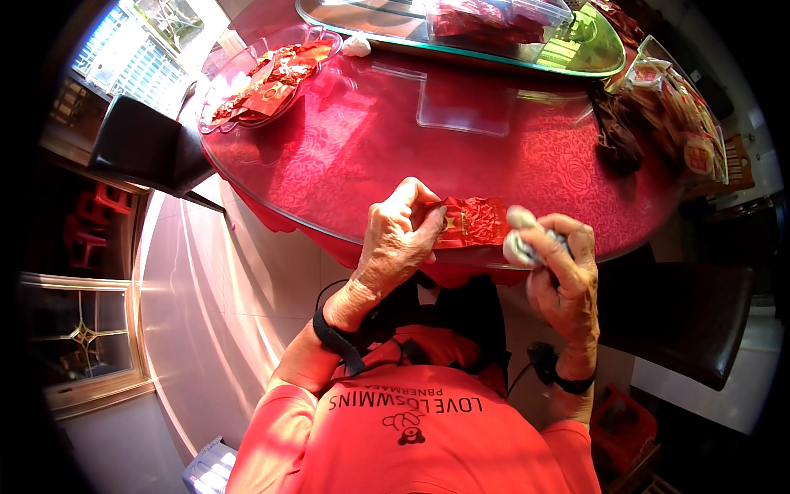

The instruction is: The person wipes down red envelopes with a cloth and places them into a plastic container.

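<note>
Between the thumb and fingers of my left hand [397, 224] is the left end of a crinkled red foil packet [476, 224]. The packet lies flat near the front edge of the red-covered round table [370, 173]. My right hand [569, 276] is closed round a wadded whitish cloth [518, 247], close to the packet's right end. Whether the cloth touches the packet, I cannot tell. At the far left of the table stands a clear scalloped dish [216, 123] with several red foil packets [270, 92] piled in it.
A glass turntable [370, 33] at the back bears a clear plastic box [535, 16] of red packets. A clear rectangular sheet or lid [463, 107] lies before it. A plastic bag of packets [675, 107] and a dark cloth-like item [615, 136] sit right. Dark chairs [136, 144] flank the table.
</note>
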Motion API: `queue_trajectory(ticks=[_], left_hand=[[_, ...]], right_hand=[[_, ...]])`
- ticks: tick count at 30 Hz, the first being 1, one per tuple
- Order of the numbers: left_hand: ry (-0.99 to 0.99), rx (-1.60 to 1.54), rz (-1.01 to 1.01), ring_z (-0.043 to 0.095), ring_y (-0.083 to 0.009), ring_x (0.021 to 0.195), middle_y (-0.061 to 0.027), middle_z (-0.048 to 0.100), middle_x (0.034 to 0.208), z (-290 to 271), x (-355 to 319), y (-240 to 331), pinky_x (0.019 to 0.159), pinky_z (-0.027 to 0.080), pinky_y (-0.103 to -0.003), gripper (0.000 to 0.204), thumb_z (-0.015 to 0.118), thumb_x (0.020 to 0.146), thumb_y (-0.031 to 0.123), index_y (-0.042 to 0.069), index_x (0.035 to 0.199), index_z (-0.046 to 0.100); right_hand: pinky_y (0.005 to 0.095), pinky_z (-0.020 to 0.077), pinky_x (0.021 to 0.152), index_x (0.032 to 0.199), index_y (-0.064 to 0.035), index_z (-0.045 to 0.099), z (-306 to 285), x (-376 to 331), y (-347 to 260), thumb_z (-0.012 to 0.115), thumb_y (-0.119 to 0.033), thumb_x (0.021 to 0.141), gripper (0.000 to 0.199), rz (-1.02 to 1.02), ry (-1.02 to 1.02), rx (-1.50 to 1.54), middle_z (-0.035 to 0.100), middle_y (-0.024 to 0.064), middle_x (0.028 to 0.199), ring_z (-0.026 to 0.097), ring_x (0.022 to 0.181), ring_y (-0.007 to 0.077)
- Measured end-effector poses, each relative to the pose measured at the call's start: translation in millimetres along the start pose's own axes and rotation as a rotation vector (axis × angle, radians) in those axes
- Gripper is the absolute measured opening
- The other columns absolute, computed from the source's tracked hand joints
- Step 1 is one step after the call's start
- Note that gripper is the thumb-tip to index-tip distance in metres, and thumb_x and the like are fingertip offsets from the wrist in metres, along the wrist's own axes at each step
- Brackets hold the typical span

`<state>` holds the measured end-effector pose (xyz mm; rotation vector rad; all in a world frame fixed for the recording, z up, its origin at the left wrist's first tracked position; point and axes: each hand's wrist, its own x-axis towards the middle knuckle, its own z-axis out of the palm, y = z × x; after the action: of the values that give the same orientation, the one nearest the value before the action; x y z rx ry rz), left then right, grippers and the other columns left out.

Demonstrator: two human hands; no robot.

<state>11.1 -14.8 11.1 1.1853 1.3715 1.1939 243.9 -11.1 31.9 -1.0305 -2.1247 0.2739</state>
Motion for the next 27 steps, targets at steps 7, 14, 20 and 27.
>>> queue_trajectory(ticks=[7, 14, 20, 27], left_hand=[[0.013, 0.044, -0.002, 0.058, -0.0034, 0.060, -0.0022, 0.065, 0.078, -3, -2, 0, 0.045, 0.044, -0.020, 0.008, 0.062, 0.095, 0.003, 0.001, 0.095, 0.054], [0.013, 0.012, 0.004, 0.056, -0.0041, 0.054, -0.0043, 0.067, 0.079, -1, -5, 3, 0.045, 0.044, -0.020, 0.011, 0.063, 0.096, 0.007, 0.001, 0.096, 0.055], [0.004, 0.030, 0.004, 0.056, -0.0037, 0.054, -0.0048, 0.068, 0.078, -2, -3, 4, 0.043, 0.043, -0.019, 0.013, 0.064, 0.095, 0.010, 0.001, 0.097, 0.055], [-0.007, -0.023, 0.039, 0.057, -0.0046, 0.056, -0.0041, 0.066, 0.077, -2, -3, 2, 0.044, 0.044, -0.021, 0.012, 0.062, 0.096, 0.009, 0.001, 0.097, 0.054]], right_hand=[[0.0379, 0.0485, 0.078, 0.105, -0.0041, 0.068, 62, 31, -35, 0.064, -0.009, 0.077, 0.028, -0.172, -0.062, -0.261, 0.055, 0.0072, 0.111, 0.050, 0.102, 0.0263], [0.0390, 0.0511, 0.082, 0.092, -0.0088, 0.069, 30, 2, -26, 0.071, -0.007, 0.068, 0.025, -0.271, -0.192, -0.096, 0.053, 0.0046, 0.116, 0.052, 0.102, 0.0272], [0.0401, 0.0499, 0.083, 0.105, -0.0080, 0.070, -5, -1, -15, 0.063, 0.007, 0.067, 0.041, 0.028, -0.082, -0.048, 0.060, 0.0119, 0.110, 0.056, 0.100, 0.0321], [0.0431, 0.0472, 0.091, 0.112, -0.0072, 0.067, 56, 31, -21, 0.064, 0.005, 0.070, 0.044, -0.100, -0.043, -0.081, 0.054, 0.0132, 0.117, 0.051, 0.107, 0.0338]])
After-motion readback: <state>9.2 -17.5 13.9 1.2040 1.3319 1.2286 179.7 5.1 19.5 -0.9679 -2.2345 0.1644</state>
